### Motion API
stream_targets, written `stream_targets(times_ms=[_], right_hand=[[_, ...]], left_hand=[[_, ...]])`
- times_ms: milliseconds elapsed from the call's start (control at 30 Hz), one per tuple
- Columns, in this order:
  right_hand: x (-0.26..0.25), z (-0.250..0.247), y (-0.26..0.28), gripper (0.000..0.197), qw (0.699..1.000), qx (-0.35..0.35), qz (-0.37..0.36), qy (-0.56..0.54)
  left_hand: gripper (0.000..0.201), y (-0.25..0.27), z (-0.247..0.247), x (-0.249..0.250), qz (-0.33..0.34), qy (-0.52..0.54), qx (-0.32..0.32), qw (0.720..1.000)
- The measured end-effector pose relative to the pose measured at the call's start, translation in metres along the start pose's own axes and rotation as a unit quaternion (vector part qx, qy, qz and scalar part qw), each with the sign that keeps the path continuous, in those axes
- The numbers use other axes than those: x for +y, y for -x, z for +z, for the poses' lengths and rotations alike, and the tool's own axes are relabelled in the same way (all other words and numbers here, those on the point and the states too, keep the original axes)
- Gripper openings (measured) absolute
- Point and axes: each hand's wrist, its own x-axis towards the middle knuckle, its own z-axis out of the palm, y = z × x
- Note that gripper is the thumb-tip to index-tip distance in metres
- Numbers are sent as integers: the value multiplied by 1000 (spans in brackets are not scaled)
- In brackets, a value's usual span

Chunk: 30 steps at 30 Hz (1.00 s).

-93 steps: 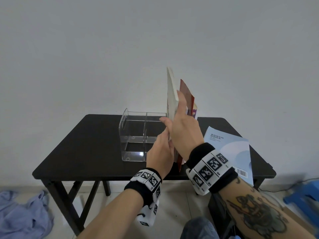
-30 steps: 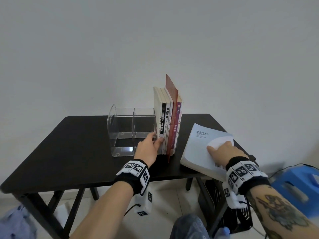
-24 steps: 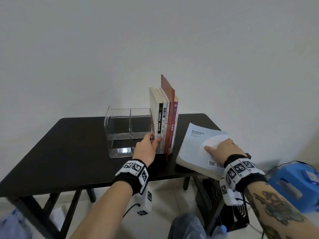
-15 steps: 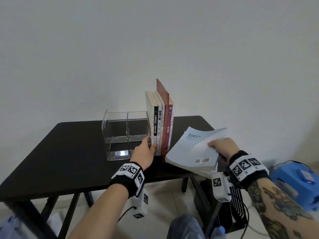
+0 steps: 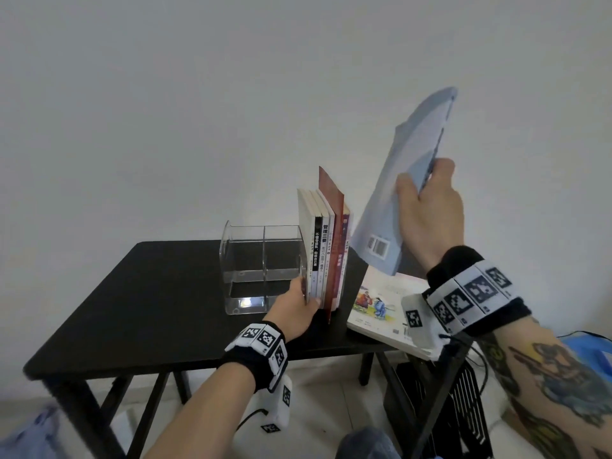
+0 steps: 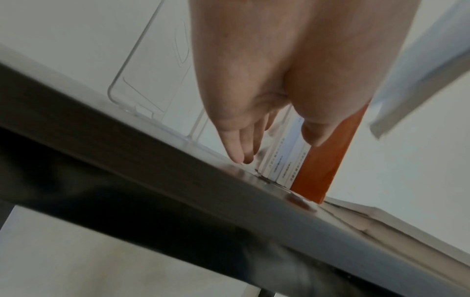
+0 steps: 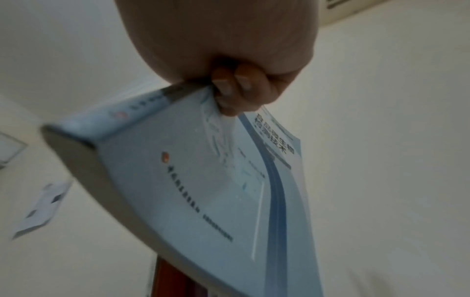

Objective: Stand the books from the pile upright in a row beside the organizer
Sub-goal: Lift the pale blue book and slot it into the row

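Several books (image 5: 326,253) stand upright in a row against the right side of the clear organizer (image 5: 261,270); a tall red one (image 6: 325,160) sticks up among them. My left hand (image 5: 309,296) rests at the row's near end, straight fingers (image 6: 239,148) beside the leftmost book and thumb on the spines. My right hand (image 5: 420,183) grips a light blue book (image 5: 394,207) by its edge, raised and tilted in the air to the right of the row. The right wrist view shows the fingers (image 7: 229,94) curled onto its cover (image 7: 216,191). A book with an illustrated cover (image 5: 377,303) lies flat on the pile.
The black table (image 5: 149,309) is bare on its left half. The pile overhangs the table's right front corner. A black rack (image 5: 463,395) stands under that corner, a blue stool (image 5: 589,352) is at far right, and blue cloth (image 5: 29,435) lies on the floor at left.
My right hand has taken the light blue book off the pile and swung it up into the air, uncovering the illustrated book beneath. My left hand has stayed at the row.
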Motion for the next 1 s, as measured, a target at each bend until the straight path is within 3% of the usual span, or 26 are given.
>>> stream_targets(times_ms=[133,333,500,667,833,900,1000], right_hand=[[-50,-9,-11,37,991,85,-96,-34],[-93,6,-17,45,971,160,-133,-114],[-97,44,0,40,984,78,-129,-93],[-63,91,17,34,996,-36,-83,-4],[-37,113,35,38,993,-79,-48,76],[-35,115,43,36,990,-70,-61,102],[-27,120,55,30,966,-107,-147,185]], left_hand=[[59,4,-5,-1,13,8,12,1000],[76,2,-13,-12,20,40,80,996],[82,3,-16,-18,33,76,110,990],[85,11,-10,-18,41,157,156,974],[88,19,4,-16,79,180,185,963],[95,22,5,-11,129,171,154,964],[88,24,-1,0,184,184,85,962]])
